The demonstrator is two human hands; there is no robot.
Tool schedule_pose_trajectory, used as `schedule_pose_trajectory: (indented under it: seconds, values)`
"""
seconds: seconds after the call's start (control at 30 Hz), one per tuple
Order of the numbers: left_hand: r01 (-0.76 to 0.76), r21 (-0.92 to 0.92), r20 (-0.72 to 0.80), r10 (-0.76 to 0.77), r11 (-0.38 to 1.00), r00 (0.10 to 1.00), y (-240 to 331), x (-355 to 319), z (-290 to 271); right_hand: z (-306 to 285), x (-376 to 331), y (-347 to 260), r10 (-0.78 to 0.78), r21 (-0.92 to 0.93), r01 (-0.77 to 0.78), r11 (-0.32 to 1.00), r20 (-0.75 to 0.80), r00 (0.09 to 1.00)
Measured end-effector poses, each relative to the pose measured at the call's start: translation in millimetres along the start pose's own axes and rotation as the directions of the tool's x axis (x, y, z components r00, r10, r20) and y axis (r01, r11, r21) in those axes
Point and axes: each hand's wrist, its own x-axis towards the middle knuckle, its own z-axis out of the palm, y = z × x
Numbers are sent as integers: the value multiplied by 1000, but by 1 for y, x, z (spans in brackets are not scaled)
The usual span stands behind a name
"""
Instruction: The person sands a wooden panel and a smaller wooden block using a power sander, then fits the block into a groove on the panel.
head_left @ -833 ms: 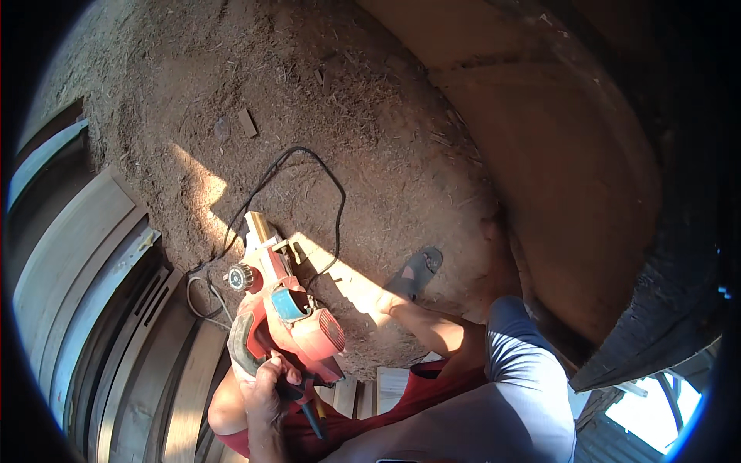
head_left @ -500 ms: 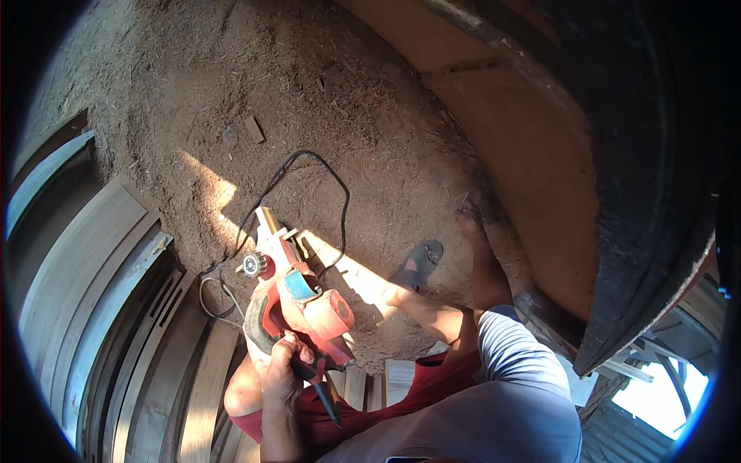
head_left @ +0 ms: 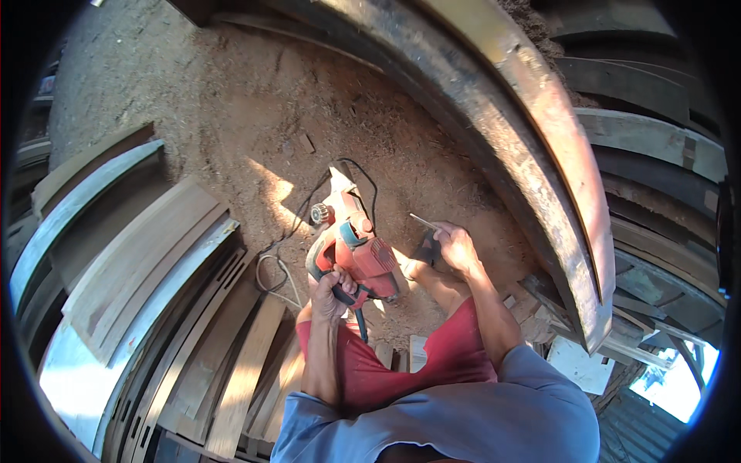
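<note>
In my left hand (head_left: 332,292) is a red electric hand planer (head_left: 369,258), its fingers wrapped round the rear handle. A ridged dark-and-pale knob (head_left: 319,213) sticks out on the planer's left side, and a teal-blue patch marks its middle. The black cord (head_left: 375,187) loops on the ground beyond it. My right hand (head_left: 457,247) is raised to the right of the planer, apart from it. Between its fingers is a thin, pale, stick-like piece (head_left: 422,221), too small to name exactly.
Several planks and boards (head_left: 147,262) lie stacked along my left. A large work table with a thick curved-looking edge (head_left: 494,108) stands ahead and to the right. More timber (head_left: 648,147) is beyond it. Sawdust and shavings cover the ground (head_left: 255,92); a small wood scrap (head_left: 307,143) lies there.
My right hand has come back from the lower part of the table at the right, now with a thin stick in its fingers. The planer stays in my left hand; the view has shifted.
</note>
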Motion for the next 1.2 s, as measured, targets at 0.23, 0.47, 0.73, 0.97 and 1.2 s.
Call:
schedule_pose_trajectory:
  seconds: [0.23, 0.47, 0.73, 0.97, 1.2]
  values:
    - [27, -137, 251, 8, 990, 968, 49, -131, 41, -109, -138, -184, -610, -87, 607, 790, -10, 792]
    - [-119, -48, 349, 128, 992, 928, 123, -247, 126, -149, -248, -298, -856, -110, 850, 515, -24, 516]
    - [-194, 21, 435, 166, 981, 885, 143, -293, 165, -136, -290, -333, -920, -156, 907, 391, -65, 386]
    - [-157, 38, 446, 124, 987, 886, 130, -301, 172, -132, -277, -329, -818, -15, 826, 563, 133, 560]
    - [-137, 81, 457, 85, 987, 886, 119, -297, 177, -226, -238, -329, -677, 77, 770, 633, 537, 503]
